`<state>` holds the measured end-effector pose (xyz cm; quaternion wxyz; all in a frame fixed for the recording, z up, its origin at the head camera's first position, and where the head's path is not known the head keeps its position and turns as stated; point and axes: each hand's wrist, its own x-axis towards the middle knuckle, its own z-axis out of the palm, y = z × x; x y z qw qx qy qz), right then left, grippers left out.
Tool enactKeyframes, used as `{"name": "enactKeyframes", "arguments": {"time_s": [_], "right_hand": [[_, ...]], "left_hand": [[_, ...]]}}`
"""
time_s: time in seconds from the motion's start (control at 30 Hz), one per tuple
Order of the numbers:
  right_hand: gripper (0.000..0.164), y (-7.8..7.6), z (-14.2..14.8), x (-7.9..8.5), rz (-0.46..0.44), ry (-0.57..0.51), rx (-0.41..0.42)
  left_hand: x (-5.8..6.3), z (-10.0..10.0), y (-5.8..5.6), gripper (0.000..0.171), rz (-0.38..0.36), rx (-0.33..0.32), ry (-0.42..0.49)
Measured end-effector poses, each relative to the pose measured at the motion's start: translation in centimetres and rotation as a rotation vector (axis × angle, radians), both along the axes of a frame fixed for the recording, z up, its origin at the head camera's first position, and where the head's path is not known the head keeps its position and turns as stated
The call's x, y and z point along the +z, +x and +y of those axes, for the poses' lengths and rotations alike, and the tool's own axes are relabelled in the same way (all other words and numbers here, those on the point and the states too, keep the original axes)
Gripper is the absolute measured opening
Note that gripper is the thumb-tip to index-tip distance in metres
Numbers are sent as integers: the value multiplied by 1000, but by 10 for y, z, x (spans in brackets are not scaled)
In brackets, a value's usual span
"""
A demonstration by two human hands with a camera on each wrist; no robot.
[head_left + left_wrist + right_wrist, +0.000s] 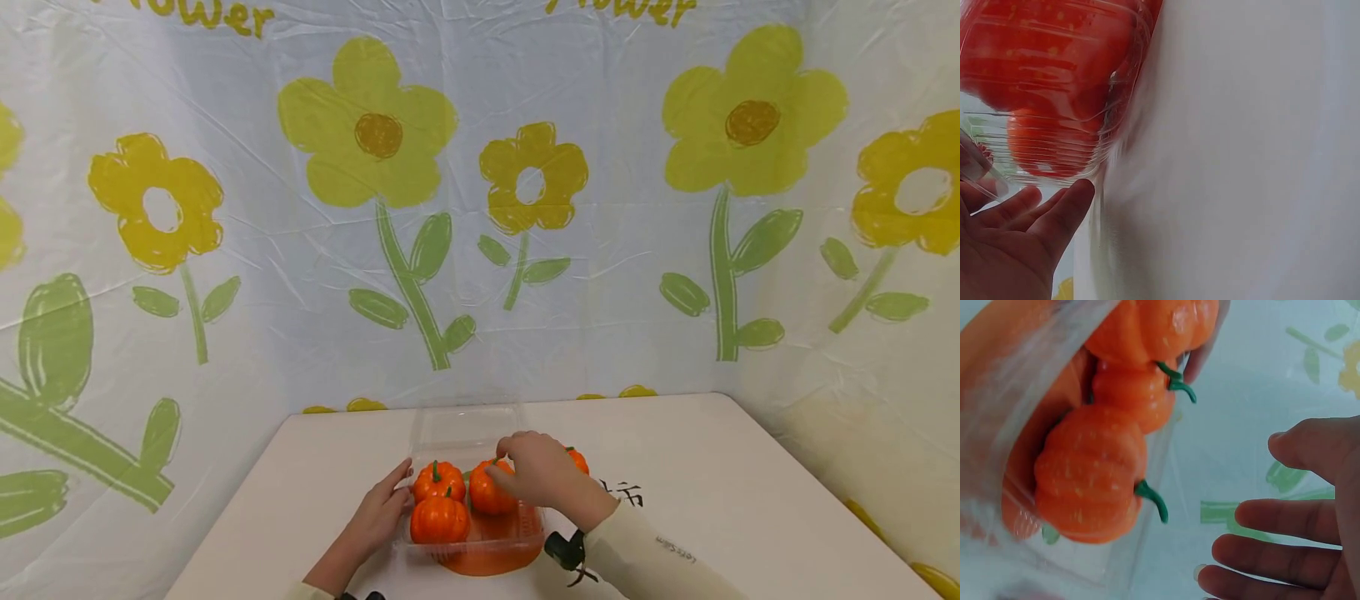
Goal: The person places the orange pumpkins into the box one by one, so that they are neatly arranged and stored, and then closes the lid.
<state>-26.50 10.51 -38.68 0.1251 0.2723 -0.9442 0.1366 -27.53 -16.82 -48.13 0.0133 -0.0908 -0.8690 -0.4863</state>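
Note:
A clear plastic container (pixel 480 546) with its lid raised at the back stands on the table. In it sit small orange pumpkins with green stems: a front left pumpkin (pixel 438 522), a back left pumpkin (pixel 447 477) and a right pumpkin (pixel 491 493). My left hand (pixel 378 510) rests along the container's left side; in the left wrist view its fingertips (pixel 1082 190) touch the ribbed wall. Over the right pumpkin hovers my right hand (pixel 543 471). The right wrist view shows its fingers spread, holding nothing, apart from the nearest pumpkin (pixel 1094 475).
Another orange pumpkin (pixel 578 461) lies beyond my right hand, partly hidden by it. Under the container, an orange printed shape (pixel 487 565) shows on the white table (pixel 675 467), with black characters (pixel 626 493) to the right. A flower-patterned cloth (pixel 465 83) surrounds the table.

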Motion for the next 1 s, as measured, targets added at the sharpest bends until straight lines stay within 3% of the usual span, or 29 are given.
{"name": "enactKeyframes", "arguments": {"time_s": [0.13,0.37,0.6,1.0], "right_hand": [[28,-1,9,3,40,-11,-37],[30,-6,23,3,14,-34,-114],[28,-12,39,-3,76,-42,-155],[36,-20,63,-9,34,-74,-233]], "left_hand": [[0,0,0,51,-3,1,9],[-3,-1,-2,52,-14,-2,-4],[-6,-1,-4,53,-33,13,-5],[-5,-1,-4,51,-12,7,-9]]}}
